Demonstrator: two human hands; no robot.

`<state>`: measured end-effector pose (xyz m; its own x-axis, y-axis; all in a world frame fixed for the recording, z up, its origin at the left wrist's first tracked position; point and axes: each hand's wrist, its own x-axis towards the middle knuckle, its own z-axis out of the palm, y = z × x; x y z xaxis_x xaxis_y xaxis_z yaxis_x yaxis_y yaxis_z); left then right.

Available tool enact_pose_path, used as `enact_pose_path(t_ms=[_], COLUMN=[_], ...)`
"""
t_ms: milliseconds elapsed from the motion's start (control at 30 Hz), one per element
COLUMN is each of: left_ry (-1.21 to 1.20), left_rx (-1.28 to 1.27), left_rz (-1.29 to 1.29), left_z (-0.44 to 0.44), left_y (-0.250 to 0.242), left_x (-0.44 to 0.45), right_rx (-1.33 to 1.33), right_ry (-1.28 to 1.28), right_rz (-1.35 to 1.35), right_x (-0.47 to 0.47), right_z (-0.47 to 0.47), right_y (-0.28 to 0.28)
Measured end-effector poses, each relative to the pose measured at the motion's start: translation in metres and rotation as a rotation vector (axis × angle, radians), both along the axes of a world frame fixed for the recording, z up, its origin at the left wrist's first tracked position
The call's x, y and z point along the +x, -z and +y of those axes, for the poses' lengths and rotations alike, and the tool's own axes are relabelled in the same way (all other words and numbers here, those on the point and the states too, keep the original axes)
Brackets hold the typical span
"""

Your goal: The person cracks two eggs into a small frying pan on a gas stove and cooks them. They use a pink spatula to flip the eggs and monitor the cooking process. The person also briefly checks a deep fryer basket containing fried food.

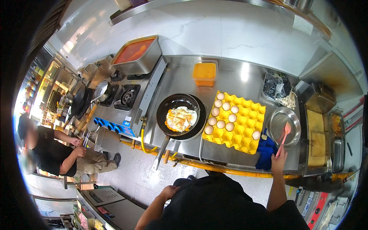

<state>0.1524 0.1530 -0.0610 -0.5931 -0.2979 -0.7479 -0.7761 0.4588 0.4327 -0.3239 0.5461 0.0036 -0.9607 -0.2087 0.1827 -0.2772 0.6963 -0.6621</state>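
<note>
My right hand (279, 162) grips the handle of a pink spatula (284, 136), whose head lies over a round steel bowl (276, 123). A blue cloth (266, 152) is bunched just left of that hand. My left hand (170, 192) hangs low near my body; its fingers are partly hidden and what it holds, if anything, is unclear. Fried eggs (181, 118) lie in a black frying pan (164, 110), its metal handle pointing towards me. Between pan and bowl sits a yellow egg tray (244, 122) with several eggs (226, 106) in it.
Behind the pan stands a plastic tub of orange liquid (204, 72). A gas stove (115, 106) bears a steel container of red sauce (133, 51). At right are a bagged food container (276, 86) and a fryer (317, 138). Another person (54, 152) stands at far left.
</note>
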Motion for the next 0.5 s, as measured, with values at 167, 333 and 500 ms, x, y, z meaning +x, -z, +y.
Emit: enact_pose_path(t_ms=[167,333,500], left_ry=[0.038,0.475,-1.044], left_rx=[0.104,-0.017,1.065], left_rz=[-0.089,0.082,0.164], left_z=[-0.019,-0.058,-0.086], left_y=[-0.002,0.045,0.046], left_x=[0.014,0.076,0.066], right_rx=[0.100,0.113,0.801], right_ry=[0.072,0.259,-0.429], right_rz=[0.071,-0.078,-0.577], right_x=[0.027,0.111,0.258], right_z=[0.008,0.065,0.155], right_y=[-0.014,0.029,0.109])
